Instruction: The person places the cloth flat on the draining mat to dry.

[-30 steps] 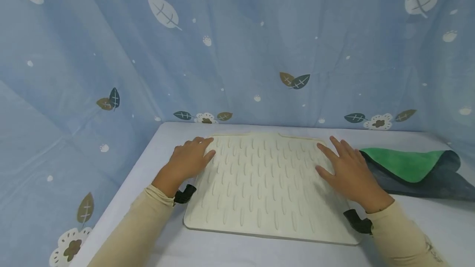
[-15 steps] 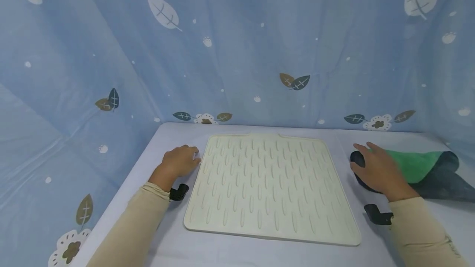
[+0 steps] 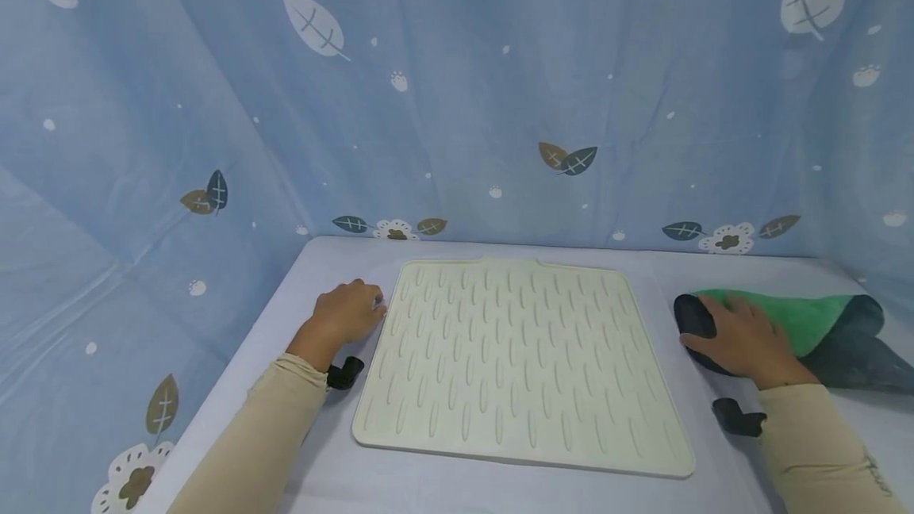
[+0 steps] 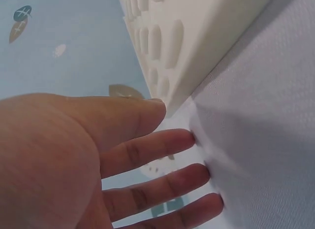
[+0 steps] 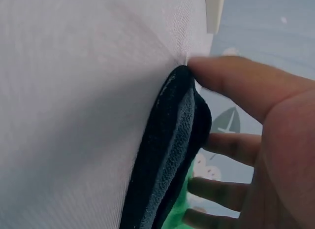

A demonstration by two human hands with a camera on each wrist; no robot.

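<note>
1. Left hand: fingers loosely extended with slight gaps, holding nothing, just beside the mat's left edge.
2. Mat: cream, flat on the white surface, rounded corners, rows of slim oval ridges, a tab at its far edge.
3. Right hand: fingers fairly straight and spread, thumb apart, touching the cloth's left end.
4. Cloth: right of the mat, green one side, dark grey the other, dark-edged, folded over.
</note>
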